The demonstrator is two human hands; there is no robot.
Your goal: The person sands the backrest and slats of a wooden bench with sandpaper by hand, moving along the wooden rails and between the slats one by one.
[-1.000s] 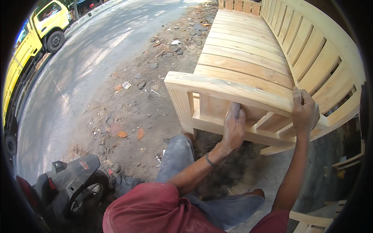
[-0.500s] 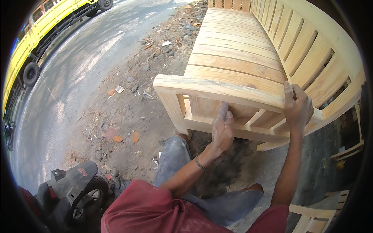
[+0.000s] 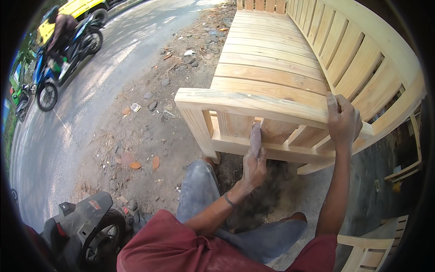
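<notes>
A bench of pale bare wood (image 3: pixel 267 68) stands in front of me, its slatted seat running away and its slatted back (image 3: pixel 358 59) on the right. My left hand (image 3: pixel 253 171) is closed around a folded, greyish-purple piece of sandpaper (image 3: pixel 255 140). The sandpaper's tip lies at the edge of a gap between the upright slats (image 3: pixel 276 130), under the armrest (image 3: pixel 253 100). Higher up on the right, my right hand (image 3: pixel 343 121) grips the armrest near its back end, thumb on top. Its other fingers are partly hidden.
A parked motorbike (image 3: pixel 90 226) is at the lower left. On the road, a rider on a blue motorbike (image 3: pixel 63 56) and a yellow truck (image 3: pixel 84 7) appear. Leaves and stones litter the dirt (image 3: pixel 149 118). More wooden furniture (image 3: pixel 369 245) stands at lower right.
My left hand has drawn down toward me with the sandpaper, which shows more fully. My right hand keeps its grip. The truck has moved farther off and a motorbike rider has appeared.
</notes>
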